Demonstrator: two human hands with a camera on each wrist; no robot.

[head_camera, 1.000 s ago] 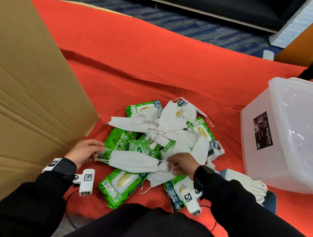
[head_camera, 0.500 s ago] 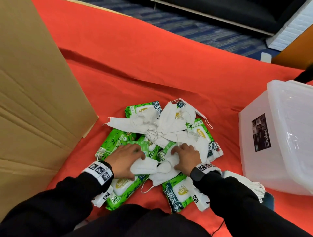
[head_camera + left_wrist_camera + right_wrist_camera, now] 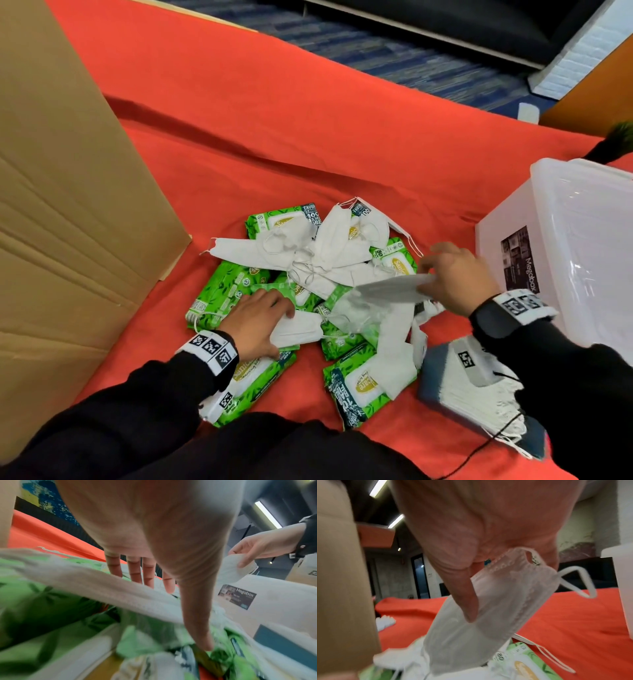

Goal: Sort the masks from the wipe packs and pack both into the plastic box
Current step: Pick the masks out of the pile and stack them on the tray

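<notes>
A heap of white masks (image 3: 308,253) and green wipe packs (image 3: 222,291) lies on the red cloth (image 3: 308,130). My right hand (image 3: 452,277) pinches one white mask (image 3: 387,291) by its end and holds it lifted above the heap; the right wrist view shows the thumb pressed on this mask (image 3: 496,601). With straight fingers, my left hand (image 3: 260,318) lies flat on another white mask (image 3: 298,329) at the heap's near left. The clear plastic box (image 3: 565,260) stands to the right.
A large cardboard sheet (image 3: 68,205) leans at the left. A neat stack of white masks (image 3: 479,401) lies on a dark pad near my right forearm. Blue carpet (image 3: 411,61) shows beyond the cloth's far edge.
My right hand has lifted a mask off the heap and moved it right, towards the box. My left hand stays pressed on the heap's near left.
</notes>
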